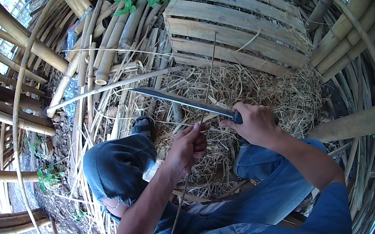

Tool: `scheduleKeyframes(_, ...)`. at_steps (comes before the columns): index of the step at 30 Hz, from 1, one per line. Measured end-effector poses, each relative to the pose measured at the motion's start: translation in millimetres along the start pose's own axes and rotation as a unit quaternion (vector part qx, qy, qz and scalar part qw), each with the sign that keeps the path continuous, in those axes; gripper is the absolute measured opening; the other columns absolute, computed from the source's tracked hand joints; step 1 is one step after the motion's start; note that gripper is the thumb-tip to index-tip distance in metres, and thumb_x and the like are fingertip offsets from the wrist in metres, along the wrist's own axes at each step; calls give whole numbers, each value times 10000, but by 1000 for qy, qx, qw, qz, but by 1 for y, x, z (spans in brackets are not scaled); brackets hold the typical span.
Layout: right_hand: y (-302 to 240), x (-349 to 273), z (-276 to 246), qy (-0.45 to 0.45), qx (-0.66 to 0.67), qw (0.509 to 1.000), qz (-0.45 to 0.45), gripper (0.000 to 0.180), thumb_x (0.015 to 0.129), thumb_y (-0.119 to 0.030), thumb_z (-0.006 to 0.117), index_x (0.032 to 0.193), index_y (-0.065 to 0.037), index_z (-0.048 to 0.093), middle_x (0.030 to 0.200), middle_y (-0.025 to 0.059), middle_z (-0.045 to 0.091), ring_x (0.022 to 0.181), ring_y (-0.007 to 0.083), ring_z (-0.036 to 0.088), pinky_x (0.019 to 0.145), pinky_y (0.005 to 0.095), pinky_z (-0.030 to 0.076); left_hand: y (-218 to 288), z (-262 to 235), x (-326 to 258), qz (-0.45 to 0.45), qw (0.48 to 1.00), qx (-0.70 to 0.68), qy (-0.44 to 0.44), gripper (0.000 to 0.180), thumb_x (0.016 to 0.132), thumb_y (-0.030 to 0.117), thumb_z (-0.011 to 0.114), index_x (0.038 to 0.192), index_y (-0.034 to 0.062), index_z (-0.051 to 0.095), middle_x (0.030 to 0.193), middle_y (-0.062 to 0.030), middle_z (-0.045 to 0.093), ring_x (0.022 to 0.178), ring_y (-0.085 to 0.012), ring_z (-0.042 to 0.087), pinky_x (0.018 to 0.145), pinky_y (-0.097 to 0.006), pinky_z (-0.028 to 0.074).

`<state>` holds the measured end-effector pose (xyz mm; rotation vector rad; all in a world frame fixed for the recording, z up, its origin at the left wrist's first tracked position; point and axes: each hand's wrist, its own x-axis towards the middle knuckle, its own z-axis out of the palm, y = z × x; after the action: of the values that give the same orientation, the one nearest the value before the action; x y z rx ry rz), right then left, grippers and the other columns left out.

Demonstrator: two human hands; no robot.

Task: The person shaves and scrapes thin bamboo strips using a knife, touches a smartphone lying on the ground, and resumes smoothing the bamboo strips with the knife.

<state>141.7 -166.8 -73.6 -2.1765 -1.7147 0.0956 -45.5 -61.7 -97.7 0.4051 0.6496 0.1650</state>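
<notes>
My left hand (191, 148) is closed around a long thin bamboo strip (212, 66), pinched near its middle. One end of the strip rises away toward the wooden crate, and the other runs down past my left forearm to my lap. In my right hand (256, 123) is the dark handle of a long knife (179, 99), gripped with the thumb along its near side. The blade points far left and crosses the strip just beyond my left fingers; whether the two touch, I cannot tell. Beneath both hands lies a heap of pale curled shavings (287, 94).
A slatted wooden crate (231, 19) lies beyond the shavings. Bamboo poles (114, 55) and split lengths are piled at the far left. My bent legs in blue jeans (117, 169) flank the work. A bamboo beam (355, 123) is at right, below upright bamboo fencing.
</notes>
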Motion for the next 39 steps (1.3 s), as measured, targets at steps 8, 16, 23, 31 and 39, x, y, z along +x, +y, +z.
scheduleKeyframes(8,25,5,4,6,-98,989,-112,334,734,-305,713,753,-45,505,556,109,560,482,250,604,432,347,477,-3,7,5,-25,999,43,13,262,990,285,373,943,49,476,587,66,250,481,-44,234,385,-178,217)
scheduleKeyframes(16,72,27,6,30,-165,984,-57,308,737,-273,713,725,-55,496,547,86,561,424,198,571,413,335,489,2,13,6,-37,997,67,19,258,993,288,359,898,73,465,571,70,239,478,-48,232,375,-181,207)
scheduleKeyframes(23,53,21,-4,33,-126,968,-215,273,736,-254,705,729,-61,511,533,90,557,417,190,567,406,333,483,6,7,2,-37,997,67,31,263,994,290,355,887,78,468,566,70,241,478,-47,231,369,-181,210)
scheduleKeyframes(31,71,19,0,42,-133,979,-150,311,699,-277,728,674,-64,504,554,96,567,422,214,573,394,345,478,4,13,1,-46,996,77,13,260,993,295,358,870,86,453,565,69,245,478,-49,233,380,-181,213)
scheduleKeyframes(39,96,27,-7,73,-174,978,-90,290,686,-256,731,686,-68,509,560,74,557,458,203,576,443,357,495,3,15,1,-46,996,71,26,271,992,305,354,856,88,442,567,70,238,477,-48,227,381,-186,208)
